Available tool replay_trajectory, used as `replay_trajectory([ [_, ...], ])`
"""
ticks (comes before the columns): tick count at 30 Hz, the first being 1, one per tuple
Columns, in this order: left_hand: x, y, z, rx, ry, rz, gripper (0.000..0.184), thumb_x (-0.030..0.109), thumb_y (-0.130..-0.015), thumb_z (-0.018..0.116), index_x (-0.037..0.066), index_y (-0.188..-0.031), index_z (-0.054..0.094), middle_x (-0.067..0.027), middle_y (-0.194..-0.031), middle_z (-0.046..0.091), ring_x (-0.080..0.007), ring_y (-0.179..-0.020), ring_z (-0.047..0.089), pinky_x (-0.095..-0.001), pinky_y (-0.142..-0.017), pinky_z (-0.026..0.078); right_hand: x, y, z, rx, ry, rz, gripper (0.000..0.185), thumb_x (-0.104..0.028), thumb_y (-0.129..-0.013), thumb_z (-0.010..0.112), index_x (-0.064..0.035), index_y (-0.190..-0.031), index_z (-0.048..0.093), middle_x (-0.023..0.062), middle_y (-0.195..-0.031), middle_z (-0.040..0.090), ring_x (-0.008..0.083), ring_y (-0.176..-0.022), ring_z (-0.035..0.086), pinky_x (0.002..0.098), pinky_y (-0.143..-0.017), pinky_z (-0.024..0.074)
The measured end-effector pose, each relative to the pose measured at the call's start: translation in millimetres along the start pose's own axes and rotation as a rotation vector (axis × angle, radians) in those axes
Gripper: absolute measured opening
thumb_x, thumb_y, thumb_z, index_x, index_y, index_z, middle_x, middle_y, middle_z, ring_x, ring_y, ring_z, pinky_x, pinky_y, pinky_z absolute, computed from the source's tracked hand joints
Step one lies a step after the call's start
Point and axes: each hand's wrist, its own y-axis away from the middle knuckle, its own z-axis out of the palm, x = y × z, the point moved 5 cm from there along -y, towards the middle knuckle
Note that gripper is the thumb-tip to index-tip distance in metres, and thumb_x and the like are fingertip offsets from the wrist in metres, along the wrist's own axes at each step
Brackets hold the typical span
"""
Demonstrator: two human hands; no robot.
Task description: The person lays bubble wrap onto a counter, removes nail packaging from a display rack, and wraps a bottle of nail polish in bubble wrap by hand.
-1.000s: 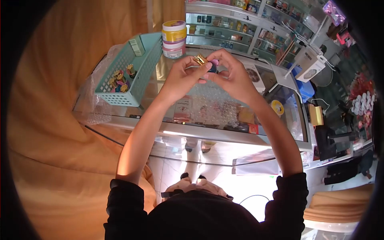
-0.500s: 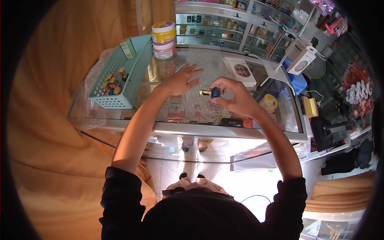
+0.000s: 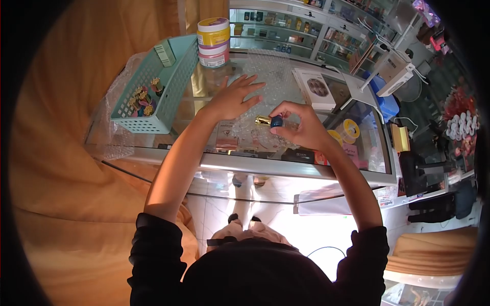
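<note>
Between the thumb and fingers of my right hand (image 3: 301,125) is a small dark blue bottle (image 3: 276,122) with a shiny gold cap, lying sideways with the cap pointing left. My left hand (image 3: 235,99) is spread flat, palm down, on clear bubble wrap (image 3: 270,76) over the glass counter. Several similar small bottles with gold tops (image 3: 143,102) stand in a mint green basket (image 3: 168,109) at the left. A pale green box (image 3: 165,53) leans inside the basket's far end.
Two stacked jars, the upper yellow (image 3: 213,35) and the lower pink (image 3: 213,57), stand beside the basket. A white box (image 3: 315,89) and a yellow tape roll (image 3: 351,128) are at the right of the glass counter (image 3: 245,162). An orange curtain (image 3: 76,194) hangs at the left.
The view has shifted slightly. My left hand remains spread on the bubble wrap, and my right hand still grips the bottle, whose gold cap is tilted a little more upward.
</note>
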Motion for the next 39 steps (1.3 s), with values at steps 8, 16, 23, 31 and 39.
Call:
replay_trajectory([
  [8, 0, 0, -1, 0.022, 0.017, 0.005, 0.050, 0.048, -0.093, 0.045, 0.024, -0.137, 0.045, -0.0093, -0.149, 0.031, -0.0311, -0.139, 0.024, -0.0592, -0.110, 0.008, -9, 3, -4, 0.154, -0.002, -0.082, 0.028, -0.007, -0.069, 0.076, -0.0039, -0.095, 0.064, 0.0061, -0.088, 0.067, 0.0138, -0.080, 0.058, 0.0289, -0.078, 0.0451],
  [16, 0, 0, -2, 0.033, 0.039, 0.003, 0.049, 0.046, -0.092, 0.048, 0.022, -0.135, 0.047, -0.0102, -0.148, 0.032, -0.0305, -0.139, 0.024, -0.0601, -0.110, 0.008, -1, 3, 2, 0.107, 0.027, -0.078, 0.030, -0.004, -0.068, 0.076, -0.0034, -0.096, 0.064, 0.0066, -0.092, 0.067, 0.0151, -0.081, 0.059, 0.0291, -0.077, 0.0458],
  [23, 19, 5, -34, 0.069, 0.361, 0.147, 0.025, 0.024, -0.087, 0.063, 0.006, -0.103, 0.064, -0.0107, -0.109, 0.064, -0.0245, -0.098, 0.061, -0.0397, -0.090, 0.045, -3, 5, 2, 0.107, -0.024, -0.120, 0.031, -0.003, -0.068, 0.076, -0.0030, -0.097, 0.065, 0.0072, -0.096, 0.065, 0.0159, -0.083, 0.059, 0.0287, -0.077, 0.0462],
  [31, 45, 37, -24, -0.112, 0.643, 0.147, 0.020, 0.013, -0.081, 0.071, 0.001, -0.095, 0.064, -0.0042, -0.088, 0.065, -0.0115, -0.081, 0.058, -0.0295, -0.080, 0.046, -7, 5, 0, 0.119, -0.031, -0.097, 0.026, -0.001, -0.066, 0.075, -0.0031, -0.091, 0.065, 0.0073, -0.091, 0.063, 0.0165, -0.085, 0.061, 0.0291, -0.079, 0.0470],
  [39, 40, 38, -17, -0.057, 0.724, 0.153, 0.019, 0.012, -0.082, 0.070, 0.002, -0.097, 0.064, -0.0014, -0.089, 0.064, -0.0099, -0.082, 0.055, -0.0267, -0.081, 0.044, -14, 12, 1, 0.025, 0.143, -0.175, 0.019, -0.011, -0.061, 0.080, -0.0085, -0.075, 0.067, 0.0077, -0.123, 0.051, 0.0284, -0.115, 0.045, 0.0379, -0.097, 0.0369],
])
